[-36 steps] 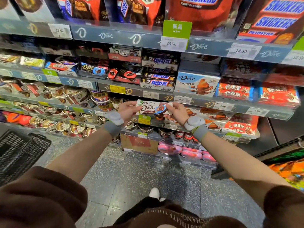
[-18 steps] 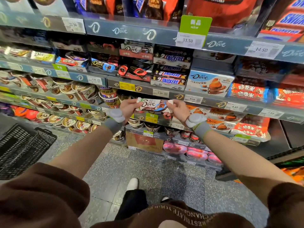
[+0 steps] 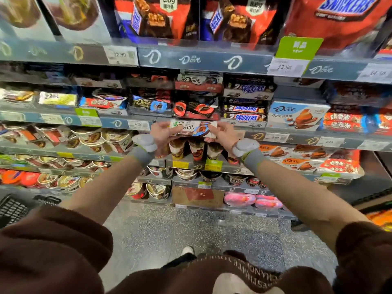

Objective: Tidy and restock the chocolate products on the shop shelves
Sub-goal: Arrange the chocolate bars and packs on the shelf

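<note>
You hold one Dove chocolate pack, a flat oblong box with a pale glossy wrapper and a blue-rimmed picture of chocolate near its right end, level in front of the shelf edge that carries the price tags. Your left hand pinches its left end and your right hand pinches its right end, each grip narrow, fingers curled round the short edges. Both arms reach straight forward, bare to the brown sleeves, and each wrist wears one grey band with a rounded pale module on top. Just behind the pack, on the shelf, lie two red-and-black packs, glossy and slightly crumpled. To their right stand three stacked Snickers trays, boxy cardboard with blue lettering, and beyond them one pale blue Dove box. Below your hands three tapered cups stand upright side by side. A black wire basket shows at the lower left.
</note>
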Tool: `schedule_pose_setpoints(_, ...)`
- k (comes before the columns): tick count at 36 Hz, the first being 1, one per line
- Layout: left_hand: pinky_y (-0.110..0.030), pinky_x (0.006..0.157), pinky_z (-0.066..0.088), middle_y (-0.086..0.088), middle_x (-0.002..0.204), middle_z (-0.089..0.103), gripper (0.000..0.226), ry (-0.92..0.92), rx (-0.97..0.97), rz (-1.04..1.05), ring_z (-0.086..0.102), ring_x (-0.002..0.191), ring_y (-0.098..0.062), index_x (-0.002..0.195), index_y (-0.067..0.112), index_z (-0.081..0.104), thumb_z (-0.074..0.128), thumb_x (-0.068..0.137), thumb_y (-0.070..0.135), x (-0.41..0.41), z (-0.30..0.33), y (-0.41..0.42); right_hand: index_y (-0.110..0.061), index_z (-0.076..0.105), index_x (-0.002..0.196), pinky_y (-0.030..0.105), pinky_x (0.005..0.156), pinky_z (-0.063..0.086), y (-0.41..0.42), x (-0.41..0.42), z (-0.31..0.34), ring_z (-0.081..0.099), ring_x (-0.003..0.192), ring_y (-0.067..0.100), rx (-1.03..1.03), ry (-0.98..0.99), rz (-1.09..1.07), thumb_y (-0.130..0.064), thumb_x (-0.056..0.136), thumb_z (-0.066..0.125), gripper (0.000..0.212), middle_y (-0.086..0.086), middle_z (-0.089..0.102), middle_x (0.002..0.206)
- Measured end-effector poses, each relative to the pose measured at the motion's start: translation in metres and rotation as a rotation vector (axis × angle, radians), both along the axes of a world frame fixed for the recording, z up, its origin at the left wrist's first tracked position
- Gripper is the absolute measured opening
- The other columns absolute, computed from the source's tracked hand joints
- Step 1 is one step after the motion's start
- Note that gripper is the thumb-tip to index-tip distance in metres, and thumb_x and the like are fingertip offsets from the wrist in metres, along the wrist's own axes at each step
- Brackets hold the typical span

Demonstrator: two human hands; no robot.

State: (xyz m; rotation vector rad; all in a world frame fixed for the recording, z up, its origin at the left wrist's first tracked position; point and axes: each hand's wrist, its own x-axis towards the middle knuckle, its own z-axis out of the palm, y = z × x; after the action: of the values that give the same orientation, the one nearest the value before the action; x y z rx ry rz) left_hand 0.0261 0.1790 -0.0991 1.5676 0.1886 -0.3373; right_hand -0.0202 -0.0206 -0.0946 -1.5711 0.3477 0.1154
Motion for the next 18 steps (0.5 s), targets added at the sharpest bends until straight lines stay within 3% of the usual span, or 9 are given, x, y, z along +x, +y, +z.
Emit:
schedule_pose_setpoints(2, -0.022, 0.064, 0.058, -0.019, 0.109, 0.063, 0.046, 0.016, -0.021, 0.014, 0.065, 0.097, -0.027, 0.113, -0.006, 0.051, 0.076, 0.075, 0.005, 0.008, -0.001, 0.011, 0.012, 0.043, 0.13, 0.024, 0.065, 0.059, 0.012, 0.008, -0.002, 0.067, 0.074, 0.018, -0.025, 0.022, 0.012, -0.014, 0.095, 0.055, 0.045, 0.018, 0.056, 0.124)
schedule_pose_setpoints(5, -0.029, 0.067, 0.056, -0.007, 0.077, 0.071, 0.013, 0.043, -0.042, -0.001, 0.068, 0.078, -0.023, 0.085, 0.003, 0.057, 0.069, 0.082, -0.001, 0.019, -0.004, 0.031, 0.013, 0.051, 0.117, 0.025, 0.06, 0.059, 0.032, 0.02, -0.003, 0.063, 0.098, 0.03, 0.045, 0.025, -0.014, -0.009, 0.094, 0.057, 0.033, 0.021, 0.057, 0.115)
schedule_pose_setpoints(7, -0.041, 0.078, 0.05, -0.011, 0.081, 0.072, 0.009, 0.049, -0.049, -0.04, 0.065, 0.086, -0.032, 0.079, 0.003, 0.063, 0.073, 0.079, 0.004, 0.027, -0.009, 0.05, -0.001, 0.051, 0.085, 0.028, 0.059, 0.059, 0.049, 0.026, -0.006, 0.06, 0.087, 0.022, 0.064, 0.02, -0.007, -0.006, 0.093, 0.056, 0.012, 0.011, 0.048, 0.085)
schedule_pose_setpoints(8, -0.045, 0.085, 0.048, -0.017, 0.089, 0.07, 0.01, 0.047, -0.064, -0.049, 0.063, 0.091, -0.035, 0.079, 0.002, 0.065, 0.074, 0.077, 0.005, 0.027, -0.01, 0.053, -0.006, 0.046, 0.078, 0.029, 0.058, 0.06, 0.049, 0.027, -0.006, 0.057, 0.081, 0.019, 0.075, 0.013, 0.001, -0.005, 0.093, 0.056, 0.018, 0.008, 0.042, 0.081)
schedule_pose_setpoints(11, -0.05, 0.092, 0.051, -0.023, 0.101, 0.064, 0.018, 0.074, -0.093, -0.03, 0.062, 0.098, -0.038, 0.088, -0.005, 0.063, 0.074, 0.077, 0.005, 0.033, -0.016, 0.073, -0.001, 0.055, 0.084, 0.027, 0.056, 0.059, 0.066, 0.033, -0.008, 0.068, 0.071, 0.018, 0.14, 0.019, 0.027, -0.008, 0.095, 0.054, 0.013, 0.015, 0.057, 0.093)
schedule_pose_setpoints(13, -0.035, 0.072, 0.059, -0.023, 0.106, 0.062, 0.027, 0.084, -0.098, 0.024, 0.065, 0.094, -0.033, 0.105, -0.01, 0.058, 0.069, 0.082, 0.0, 0.032, -0.014, 0.083, 0.004, 0.056, 0.098, 0.025, 0.053, 0.058, 0.076, 0.036, -0.008, 0.069, 0.059, 0.018, 0.167, 0.02, 0.04, -0.019, 0.099, 0.048, 0.024, 0.019, 0.062, 0.094)
schedule_pose_setpoints(15, -0.024, 0.06, 0.057, -0.025, 0.118, 0.059, 0.049, 0.08, -0.118, 0.077, 0.067, 0.092, -0.028, 0.124, -0.015, 0.047, 0.069, 0.082, 0.0, 0.033, -0.017, 0.093, 0.004, 0.055, 0.108, 0.026, 0.055, 0.059, 0.082, 0.038, -0.006, 0.068, 0.061, 0.02, 0.153, 0.05, 0.049, -0.031, 0.101, 0.041, 0.038, 0.018, 0.063, 0.091)
schedule_pose_setpoints(18, -0.019, 0.053, 0.054, -0.025, 0.113, 0.061, 0.045, 0.093, -0.097, 0.091, 0.07, 0.08, -0.02, 0.123, -0.012, 0.05, 0.068, 0.083, 0.001, 0.03, -0.015, 0.106, 0.002, 0.053, 0.113, 0.025, 0.055, 0.056, 0.085, 0.045, -0.004, 0.065, 0.064, 0.016, 0.118, 0.089, 0.023, -0.039, 0.102, 0.034, 0.046, 0.01, 0.065, 0.078)
